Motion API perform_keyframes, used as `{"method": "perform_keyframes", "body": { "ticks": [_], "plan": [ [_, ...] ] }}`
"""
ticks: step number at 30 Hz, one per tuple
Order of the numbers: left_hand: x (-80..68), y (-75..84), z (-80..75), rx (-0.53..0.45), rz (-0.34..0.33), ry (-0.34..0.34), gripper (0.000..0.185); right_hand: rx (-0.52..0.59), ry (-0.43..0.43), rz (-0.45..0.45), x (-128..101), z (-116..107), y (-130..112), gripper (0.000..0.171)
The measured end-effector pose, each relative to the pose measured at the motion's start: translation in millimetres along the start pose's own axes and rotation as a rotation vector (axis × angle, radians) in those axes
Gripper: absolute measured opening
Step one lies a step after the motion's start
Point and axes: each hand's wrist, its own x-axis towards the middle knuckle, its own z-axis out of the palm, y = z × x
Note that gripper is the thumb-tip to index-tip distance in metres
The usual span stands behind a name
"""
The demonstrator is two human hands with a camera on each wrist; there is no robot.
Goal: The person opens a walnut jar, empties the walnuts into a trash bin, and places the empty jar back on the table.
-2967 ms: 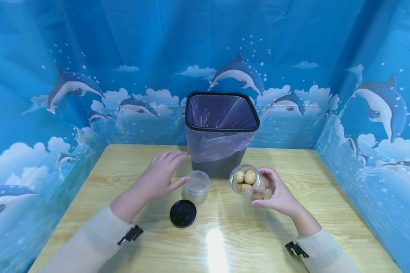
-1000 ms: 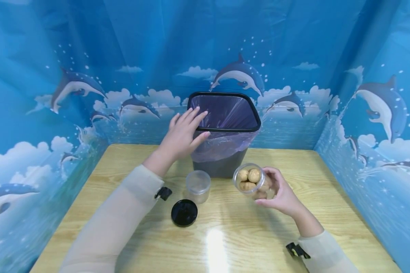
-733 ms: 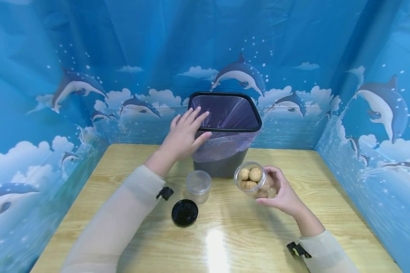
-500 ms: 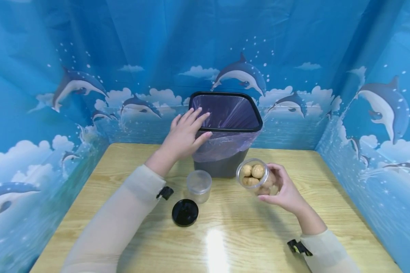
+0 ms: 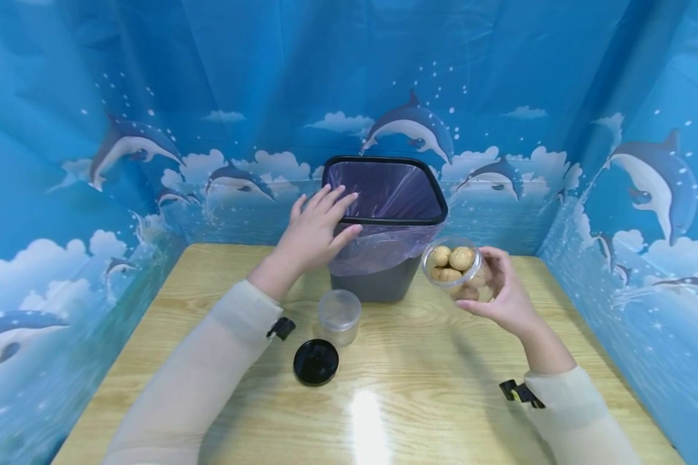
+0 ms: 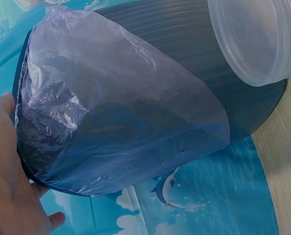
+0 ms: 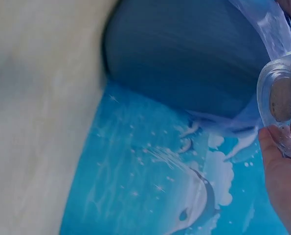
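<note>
One wooden table (image 5: 419, 387) stands inside a blue dolphin-print curtain enclosure (image 5: 151, 77). Items counted on or above it: one bin, two clear jars, one loose lid.

One dark grey square plastic waste bin (image 5: 378, 284), lined with a translucent purple bag (image 5: 378, 248), stands at the far centre of the table. The bag is folded over the black rim and hangs partway down the outside walls.

The left hand (image 5: 314, 229) rests against the bin's left near corner. Its fingers are straight and laid flat over the rim and bag, and they curl round nothing. The left wrist view confirms the palm (image 6: 8, 186) pressed on the bag-covered rim (image 6: 33, 161).

The right hand (image 5: 497, 290) grips one clear round plastic jar of walnuts (image 5: 456, 268), fingers and thumb wrapped round its body. The jar is lidless, held clear of the table and tilted with its open mouth facing left towards the bin. It sits just right of the bin's near right corner, below rim height. At least three walnuts show at the mouth; the rest cannot be counted. The right wrist view shows the jar mouth (image 7: 277, 98) close beside the bin wall (image 7: 194, 58).

One empty clear round plastic jar (image 5: 338, 316) stands upright on the table just in front of the bin, without a lid. One black round lid (image 5: 316, 363) lies flat on the table, near and slightly left of that jar, apart from it.
</note>
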Motion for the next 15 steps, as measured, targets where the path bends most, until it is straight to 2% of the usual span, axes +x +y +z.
{"method": "perform_keyframes", "body": {
  "ticks": [5, 15],
  "plan": [
    [0.0, -1.1, 1.6, -0.001, 0.002, 0.011, 0.071, -0.023, 0.035, -0.042, 13.5, -10.7, -10.3, 0.096],
    [-1.0, 0.1, 0.6, -0.013, -0.003, 0.007, 0.071, -0.096, 0.044, -0.013, 36.3, -27.3, -27.0, 0.092]
  ]
}}
